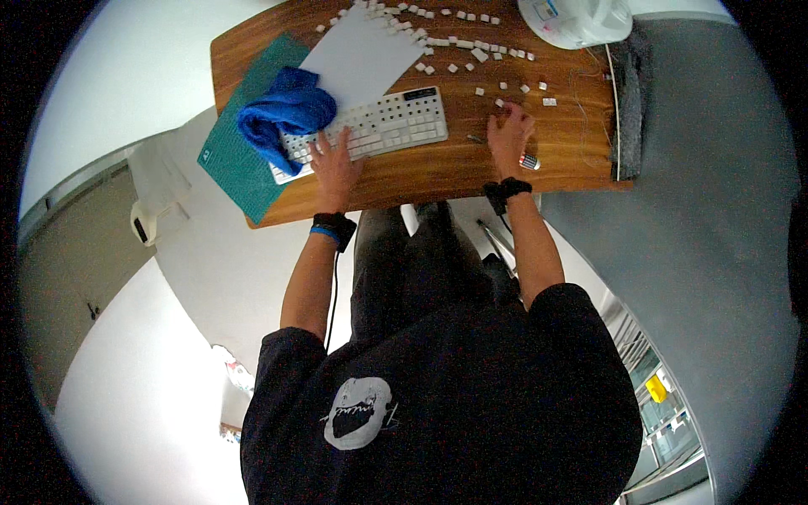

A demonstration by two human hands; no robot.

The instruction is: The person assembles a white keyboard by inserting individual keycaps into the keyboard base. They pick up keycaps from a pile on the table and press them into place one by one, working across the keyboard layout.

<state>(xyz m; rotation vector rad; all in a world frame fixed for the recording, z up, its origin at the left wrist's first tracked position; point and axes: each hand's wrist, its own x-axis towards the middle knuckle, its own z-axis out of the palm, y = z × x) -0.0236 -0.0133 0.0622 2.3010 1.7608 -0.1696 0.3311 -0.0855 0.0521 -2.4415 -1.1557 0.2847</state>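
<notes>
A white keyboard (pixel 404 126) lies at a slant on the wooden table; many of its keys lack caps and show dark switches. My left hand (pixel 336 168) rests on its lower edge with fingers spread, holding nothing. To the right of the keyboard, my right hand (pixel 510 139) is low over the table, its thumb and fingers closed around a small white keycap (pixel 500 103) at the tips. Loose keycaps (pixel 480 91) lie just beyond that hand. Beside its wrist is a small dark-and-white striped object (pixel 528 161), partly covered.
A blue cloth (pixel 290 109) covers the keyboard's left end and part of a green cutting mat (pixel 244 160). Behind the keyboard lies a white sheet (pixel 362 55). Rows of keycaps (pixel 454 40) spread along the far side. A white translucent container (pixel 581 21) stands far right, near a thin cable (pixel 578 101).
</notes>
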